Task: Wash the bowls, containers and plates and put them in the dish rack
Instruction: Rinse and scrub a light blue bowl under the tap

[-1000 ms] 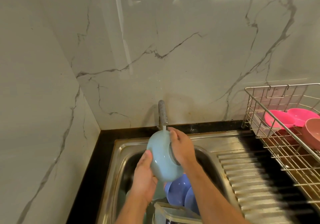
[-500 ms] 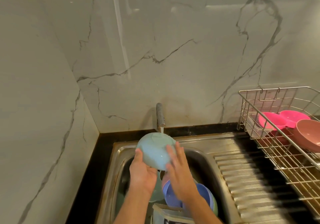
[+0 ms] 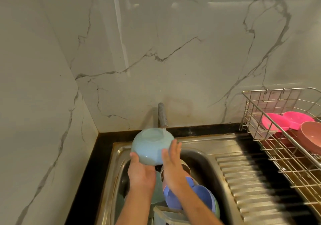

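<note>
A light blue bowl point(image 3: 152, 145) is held upside down over the sink point(image 3: 205, 157), its base under the thin stream from the tap point(image 3: 162, 115). My left hand point(image 3: 140, 171) grips its near left rim from below. My right hand point(image 3: 172, 165) lies with straight fingers against the bowl's right side. Below them in the basin sit a purple-blue bowl point(image 3: 199, 195), a green one point(image 3: 157, 188), a brownish bowl point(image 3: 185, 168) and a clear container point(image 3: 166, 215). The wire dish rack point(image 3: 278, 148) at right holds pink dishes point(image 3: 284, 122) and a dusty-pink bowl point(image 3: 312, 138).
A ribbed steel drainboard point(image 3: 246, 181) lies between the basin and the rack. Marble walls close the corner at left and behind. A black counter strip point(image 3: 90, 172) runs along the sink's left side.
The bowl has turned from on edge to base up under the water and shifted left. My right hand slid from its top to its right side.
</note>
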